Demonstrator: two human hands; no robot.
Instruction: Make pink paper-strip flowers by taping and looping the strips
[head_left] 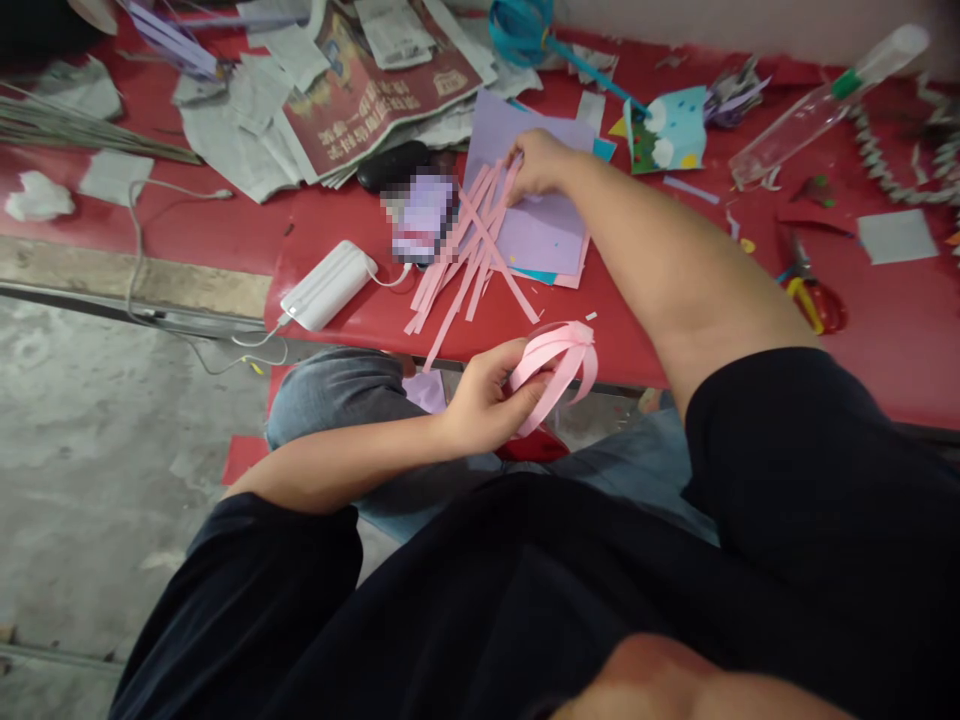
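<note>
Pink paper loops are sitting near centre, pinched in the left grip; light pressure should spare creases. At their eleven o'clock, pink strips are overlapping; at twelve, the right grip is looking narrow, its hold unclear; gently separating one seems best.

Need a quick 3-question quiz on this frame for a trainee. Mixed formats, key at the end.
1. Which hand holds the looped pink paper piece?
2. True or false: the clear bottle lies to the right of the purple sheet in the picture.
3. The right hand is at:
A) the scissors
B) the loose pink strips
C) the white power bank

Key:
1. The left hand.
2. True.
3. B.
</note>
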